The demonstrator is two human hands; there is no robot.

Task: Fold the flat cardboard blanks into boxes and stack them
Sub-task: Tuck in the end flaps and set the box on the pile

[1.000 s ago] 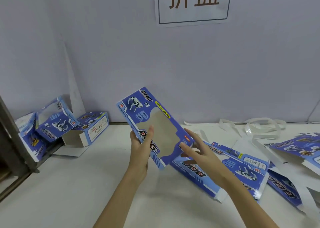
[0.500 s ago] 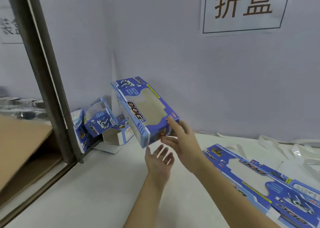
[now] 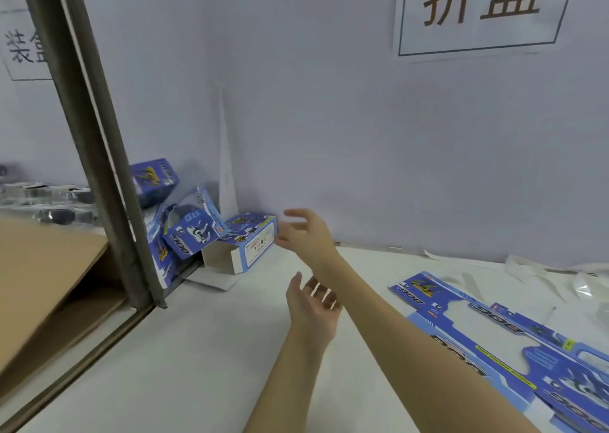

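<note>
Hands bare, near boxes.

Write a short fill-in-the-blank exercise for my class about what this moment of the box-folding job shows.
1. Both the left hand and the right hand hold ____.
2. The flat blanks lie on the table's ____ side.
3. The folded boxes are piled in the corner beside the metal ____.
4. The printed boxes are mainly ____ in colour.

Missing words: nothing; right; post; blue
</note>
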